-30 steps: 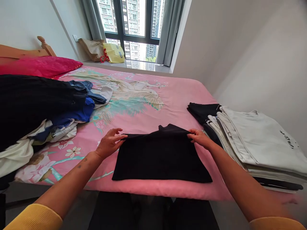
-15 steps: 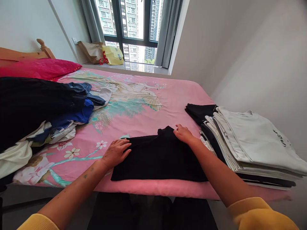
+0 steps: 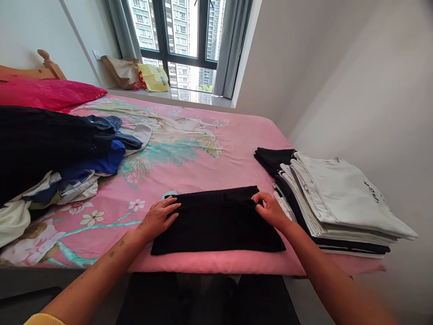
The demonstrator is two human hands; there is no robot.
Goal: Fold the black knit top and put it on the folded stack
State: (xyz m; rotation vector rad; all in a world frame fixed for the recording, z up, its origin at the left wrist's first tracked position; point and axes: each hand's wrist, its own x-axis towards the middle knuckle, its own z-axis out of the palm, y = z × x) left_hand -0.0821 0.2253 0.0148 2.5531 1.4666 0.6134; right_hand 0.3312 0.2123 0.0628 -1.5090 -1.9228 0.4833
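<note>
My left hand (image 3: pixel 158 219) lies flat, fingers spread and gripping nothing, on the far left corner of the black garment (image 3: pixel 216 228). My right hand (image 3: pixel 270 211), fingers curled, touches its far right corner; from my remote view I cannot tell whether cloth is pinched. The garment lies along the near edge of the pink bed (image 3: pixel 246 137), between a clothes heap (image 3: pixel 50 142), left, and a folded stack (image 3: pixel 338 192), right.

The right hand (image 3: pixel 271 212) curls its fingers in to meet the thumb. Well apart, left of that pinch, the left hand (image 3: pixel 158 220) lies palm down, fingers extended, thumb spread. Behind each wrist, a bare forearm (image 3: pixel 104 271) slants back, elbow-ward, diverging.
</note>
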